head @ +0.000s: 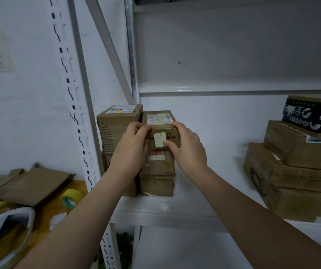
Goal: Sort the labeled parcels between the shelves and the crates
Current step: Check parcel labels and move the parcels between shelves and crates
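Note:
A small brown labeled parcel point(161, 121) sits on top of a stack of cardboard boxes point(157, 171) on the white shelf point(194, 191). My left hand point(131, 150) grips its left front edge, fingers curled over the top. On the right side my right hand point(188, 146) holds the same parcel, thumb pressed on the front face beside a pale sticker point(159, 139). A taller labeled box point(117, 125) stands directly to the left, touching the stack.
A pile of flat brown boxes point(291, 171) with a black printed box point(311, 115) on top fills the shelf's right end. A white perforated upright point(78, 113) stands left. Beyond it, a wooden table carries folded cardboard point(29, 185) and tape rolls point(70, 198).

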The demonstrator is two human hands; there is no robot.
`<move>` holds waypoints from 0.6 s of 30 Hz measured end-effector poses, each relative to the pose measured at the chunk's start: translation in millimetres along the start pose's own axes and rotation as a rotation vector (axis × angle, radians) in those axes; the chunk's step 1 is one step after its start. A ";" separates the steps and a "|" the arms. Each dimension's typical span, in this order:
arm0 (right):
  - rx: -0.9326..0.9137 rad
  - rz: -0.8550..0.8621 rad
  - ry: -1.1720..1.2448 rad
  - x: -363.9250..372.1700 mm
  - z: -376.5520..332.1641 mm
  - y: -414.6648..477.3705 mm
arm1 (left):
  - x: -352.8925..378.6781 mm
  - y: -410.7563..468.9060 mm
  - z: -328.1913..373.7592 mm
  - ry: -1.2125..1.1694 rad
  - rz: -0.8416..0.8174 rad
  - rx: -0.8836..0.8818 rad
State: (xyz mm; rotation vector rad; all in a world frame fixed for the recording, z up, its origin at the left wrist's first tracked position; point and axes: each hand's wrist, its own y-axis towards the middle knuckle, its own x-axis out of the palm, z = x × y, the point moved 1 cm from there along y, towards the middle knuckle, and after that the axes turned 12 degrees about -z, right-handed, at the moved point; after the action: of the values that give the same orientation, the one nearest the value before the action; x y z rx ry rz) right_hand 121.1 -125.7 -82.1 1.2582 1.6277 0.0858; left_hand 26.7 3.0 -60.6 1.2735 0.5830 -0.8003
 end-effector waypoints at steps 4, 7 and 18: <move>0.025 0.028 -0.026 1.5 1.4 4.1 | 0.3 1.9 -3.7 0.068 0.019 0.019; 0.014 0.025 -0.044 -1.0 2.5 4.3 | -1.7 4.7 -1.5 0.127 0.058 0.047; 0.027 0.145 -0.228 -85.8 42.4 -33.3 | 14.8 26.5 69.1 0.123 0.063 0.305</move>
State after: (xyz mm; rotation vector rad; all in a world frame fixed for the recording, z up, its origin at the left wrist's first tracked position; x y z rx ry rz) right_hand 123.1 -225.5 -64.8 1.3539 1.3460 0.0088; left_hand 53.4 -64.9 -41.2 1.6219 0.5284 -0.7824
